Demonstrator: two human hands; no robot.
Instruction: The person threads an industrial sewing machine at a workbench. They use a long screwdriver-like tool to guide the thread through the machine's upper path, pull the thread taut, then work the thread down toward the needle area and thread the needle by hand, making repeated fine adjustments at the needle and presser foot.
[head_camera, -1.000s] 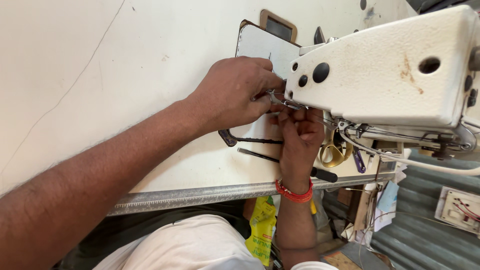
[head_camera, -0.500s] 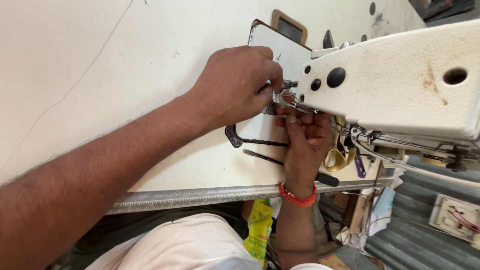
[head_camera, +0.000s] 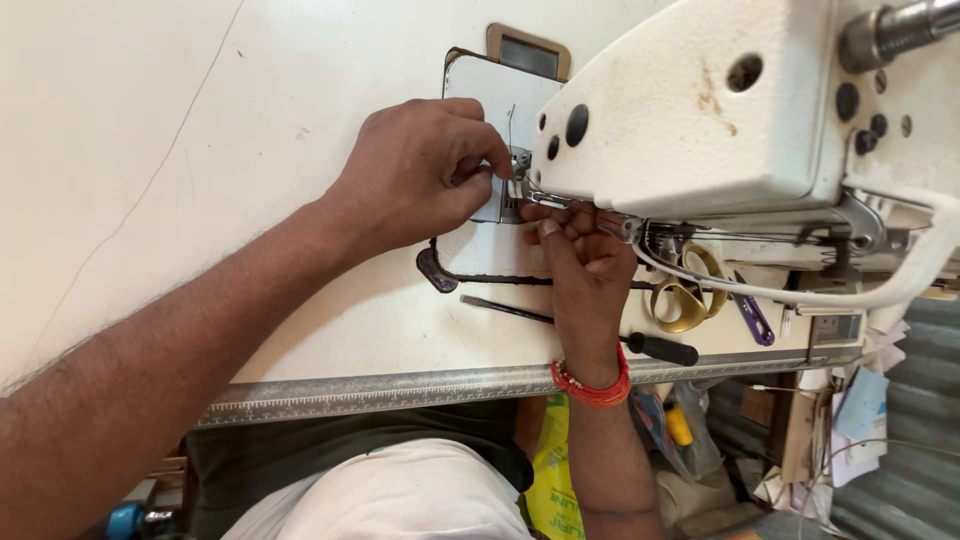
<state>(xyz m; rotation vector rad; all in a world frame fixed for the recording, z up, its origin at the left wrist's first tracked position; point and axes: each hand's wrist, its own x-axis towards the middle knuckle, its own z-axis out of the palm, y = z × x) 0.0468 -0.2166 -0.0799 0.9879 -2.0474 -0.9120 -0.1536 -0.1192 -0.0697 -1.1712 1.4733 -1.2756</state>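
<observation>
Left hand (head_camera: 425, 170) pinched on the presser foot (head_camera: 516, 186), right hand (head_camera: 585, 262) curled beneath the sewing machine head (head_camera: 700, 120), steadying needle-area parts.

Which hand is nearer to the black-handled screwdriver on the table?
Right. The right hand has its wrist lying across the screwdriver; the left hand is farther up the table, at the needle area.

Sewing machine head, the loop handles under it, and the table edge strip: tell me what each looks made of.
Sewing machine head: probably cast metal under glossy cream paint, with rust-coloured stains. Loop handles: brass-coloured polished metal, likely scissors, though the blades are hidden. Table edge strip: dull grey metal, ruler-like marks along it.
</observation>
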